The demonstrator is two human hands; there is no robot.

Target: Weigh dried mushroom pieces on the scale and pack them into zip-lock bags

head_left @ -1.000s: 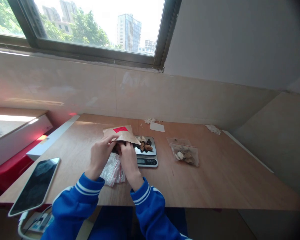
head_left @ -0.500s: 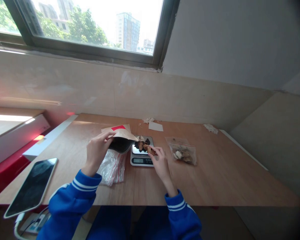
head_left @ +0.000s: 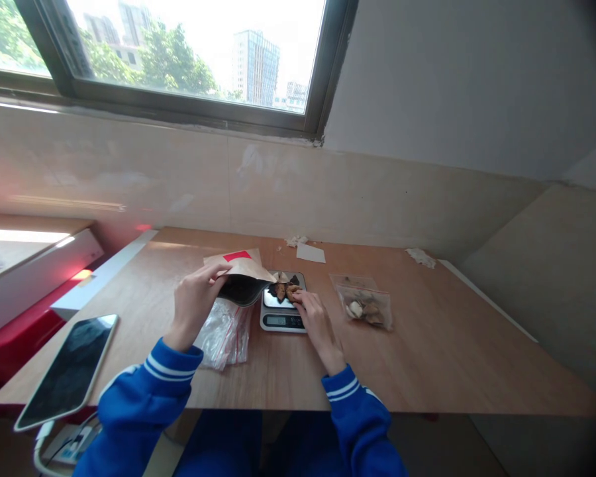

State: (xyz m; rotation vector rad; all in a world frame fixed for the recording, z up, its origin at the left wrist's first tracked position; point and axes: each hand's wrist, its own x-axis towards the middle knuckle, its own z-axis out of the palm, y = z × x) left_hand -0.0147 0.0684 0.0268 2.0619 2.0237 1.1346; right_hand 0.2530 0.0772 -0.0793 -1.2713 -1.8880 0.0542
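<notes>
My left hand (head_left: 197,301) pinches the rim of a kraft paper pouch (head_left: 248,264) with a red label. The pouch is tilted, its dark mouth facing me and its right corner over the scale. A small digital kitchen scale (head_left: 282,322) stands at the middle of the table, its display lit but unreadable. Brown and dark dried pieces (head_left: 281,289) lie heaped on its plate. The fingers of my right hand (head_left: 318,324) are closed on a brown dried piece (head_left: 293,292) at the right of that heap. Its fingertips are partly hidden.
Clear zip bags (head_left: 223,338) lie left of the scale, under the pouch. To the right is a zip bag (head_left: 365,308) with pale and brown pieces. A white card (head_left: 310,253) and crumpled tissue (head_left: 297,241) lie behind. A tablet (head_left: 69,371) with a cable overhangs the front left edge.
My right hand has moved slightly left and down, bringing the brown piece onto the heap on the scale. The left hand and pouch hold nearly still. The view has shifted slightly.
</notes>
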